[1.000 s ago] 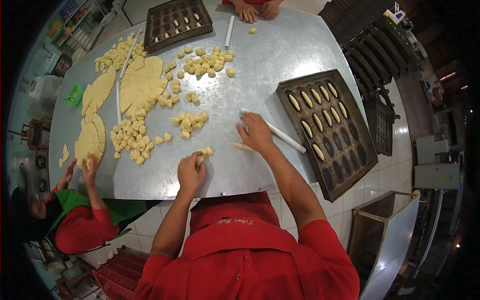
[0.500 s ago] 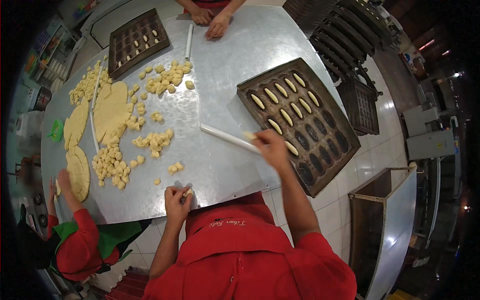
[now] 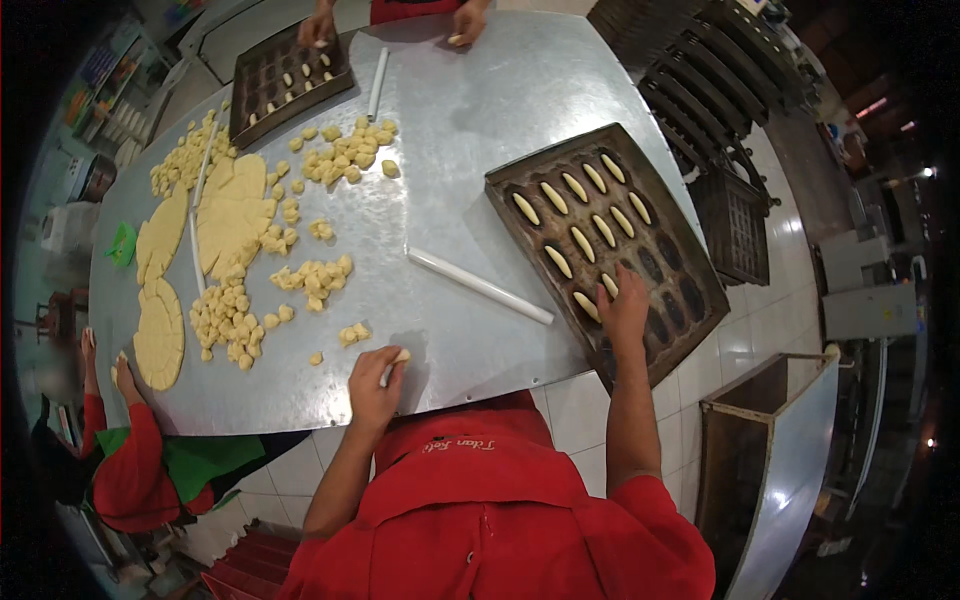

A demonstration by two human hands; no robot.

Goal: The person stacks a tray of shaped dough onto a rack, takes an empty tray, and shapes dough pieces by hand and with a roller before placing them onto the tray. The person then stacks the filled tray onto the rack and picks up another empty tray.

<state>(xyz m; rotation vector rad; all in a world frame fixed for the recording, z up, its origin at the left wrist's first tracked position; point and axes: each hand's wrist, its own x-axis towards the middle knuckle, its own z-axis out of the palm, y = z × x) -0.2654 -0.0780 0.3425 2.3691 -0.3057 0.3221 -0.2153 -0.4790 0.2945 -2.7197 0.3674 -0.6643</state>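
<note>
My left hand pinches a small pale dough piece near the table's front edge, just right of a little clump of dough pieces. My right hand is over the dark moulded baking pan on the right, fingers on a slim dough stick at one of its oval hollows. More dough sticks lie in the pan's hollows. A white rolling rod lies on the metal table between my hands.
Several dough piles and flattened sheets cover the left, with a green bowl. A second pan and another person's hands are at the far edge. A co-worker works at left. Pan racks and a metal bin stand right.
My right hand has moved right from the rod into the pan, carrying a dough stick. My left hand has left the clump with a piece. Another person's hands have moved toward the far pan.
</note>
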